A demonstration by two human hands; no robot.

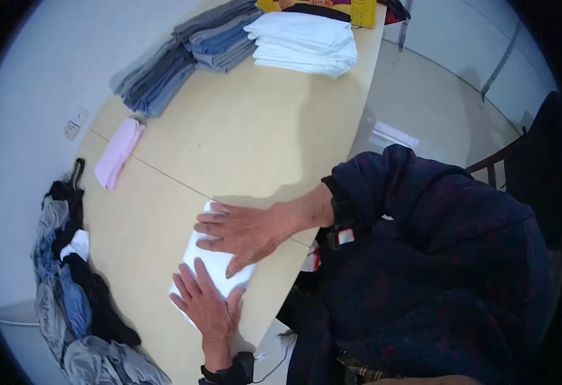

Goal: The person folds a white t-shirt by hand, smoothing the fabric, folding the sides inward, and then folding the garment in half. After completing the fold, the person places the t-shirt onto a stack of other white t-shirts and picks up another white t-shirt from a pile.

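Observation:
A folded white garment point(220, 266) lies flat on the pale wooden table near its front edge, with both hands pressed on top of it. My left hand point(205, 301) rests palm down on the lower end, fingers spread. Across the other end, my right hand point(239, 231) also lies flat with its fingers apart, the thumb pointing toward my left hand. Parts of the garment are hidden beneath the palms. Dark bands circle both wrists.
A pink folded cloth point(119, 153) lies beyond my hands. Along the far edge are stacked folded jeans point(159, 80) and a white folded stack point(303, 45). A heap of loose clothes point(69, 289) runs along the wall side. A dark chair point(537, 167) stands behind.

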